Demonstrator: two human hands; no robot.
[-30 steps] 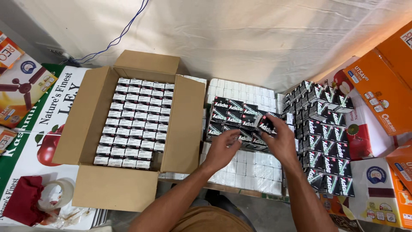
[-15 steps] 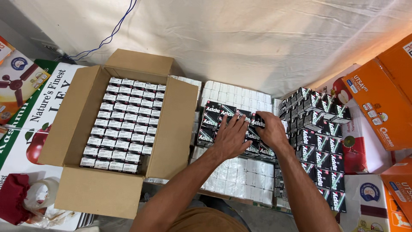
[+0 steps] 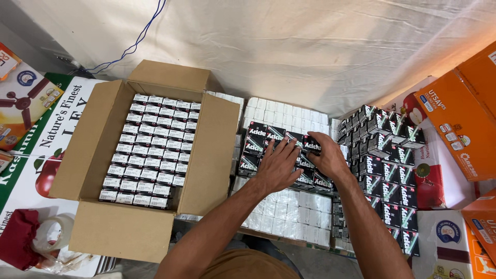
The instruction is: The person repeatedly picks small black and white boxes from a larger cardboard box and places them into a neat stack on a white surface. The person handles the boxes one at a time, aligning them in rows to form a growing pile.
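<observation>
A block of small black cartons (image 3: 261,140) lies flat on a layer of white boxes (image 3: 289,111). My left hand (image 3: 279,166) rests palm down on the block with its fingers spread. My right hand (image 3: 323,154) presses on the block's right end, its fingers curled over the top cartons. To the left stands an open brown cardboard box (image 3: 93,155), filled with rows of the same small cartons (image 3: 150,150) seen end-on.
A tall stack of black cartons (image 3: 385,165) stands at the right. Orange cartons (image 3: 460,124) lie further right. Printed fruit cardboard (image 3: 46,150), a tape roll (image 3: 51,232) and a red cloth (image 3: 18,245) are at the left. White cloth (image 3: 289,46) covers the back.
My right hand has set a black carton down onto the block and both hands now press on it. The view has shifted slightly.
</observation>
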